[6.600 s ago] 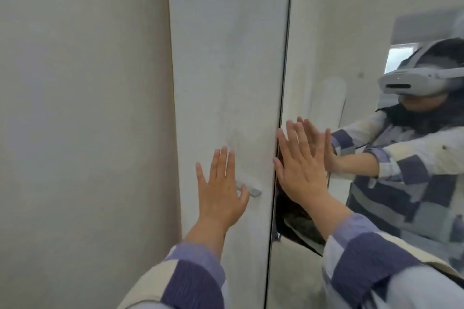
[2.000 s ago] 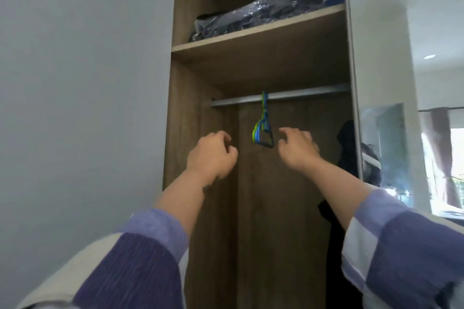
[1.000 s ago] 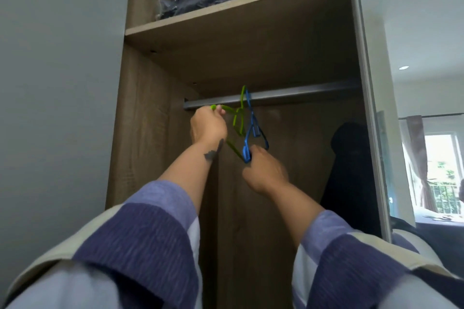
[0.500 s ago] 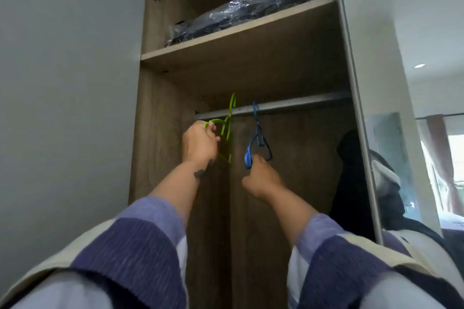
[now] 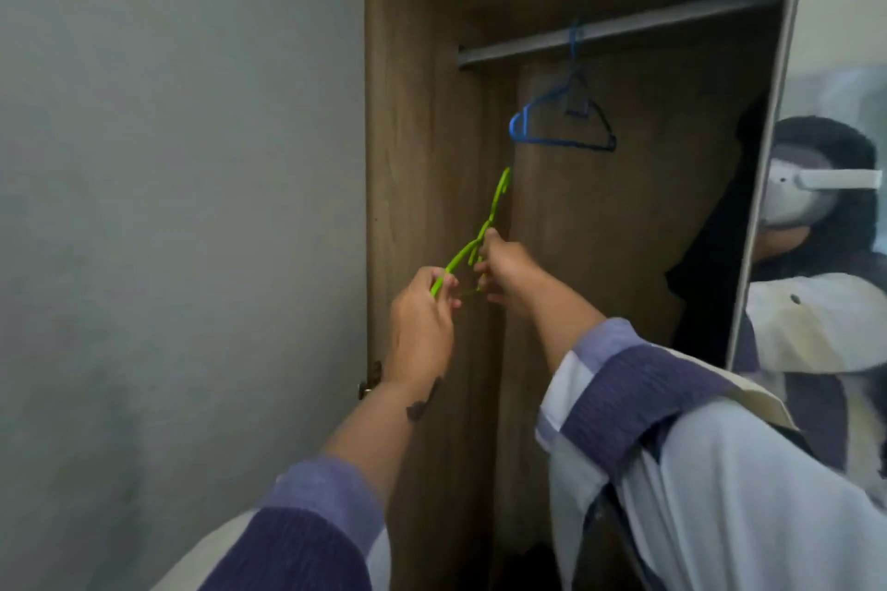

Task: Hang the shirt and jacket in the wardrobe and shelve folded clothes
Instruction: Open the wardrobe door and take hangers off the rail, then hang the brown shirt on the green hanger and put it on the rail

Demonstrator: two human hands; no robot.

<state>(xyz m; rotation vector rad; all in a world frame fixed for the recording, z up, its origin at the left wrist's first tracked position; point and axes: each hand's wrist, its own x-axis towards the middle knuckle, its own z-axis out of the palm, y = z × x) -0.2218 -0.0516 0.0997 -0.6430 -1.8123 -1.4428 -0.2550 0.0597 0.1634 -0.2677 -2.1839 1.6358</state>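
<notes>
Inside the open wardrobe [image 5: 422,158], just below the rail [image 5: 619,26], the person held a green hanger [image 5: 473,247] off the bar with both hands, seemingly so that a garment could be put on it away from the cramped compartment. The left hand [image 5: 422,326] had its fingers curled and pinched shut on the lower end of the green wire, while the right hand [image 5: 509,274] closed on the frame a little higher, near the neck; held at two points, the light hanger could not twist. Its hook rose above both hands, tilted toward the rail but clear of it. A blue hanger [image 5: 559,120] hung on the rail above and to the right, apart from the hands and probably kept for the second garment. A dark garment [image 5: 705,264] hung at the right of the compartment, beside the mirrored door [image 5: 825,206], which showed the person's reflection. Neither the shirt, the jacket nor the folded clothes could be seen, so the hanging itself appeared not yet begun.
</notes>
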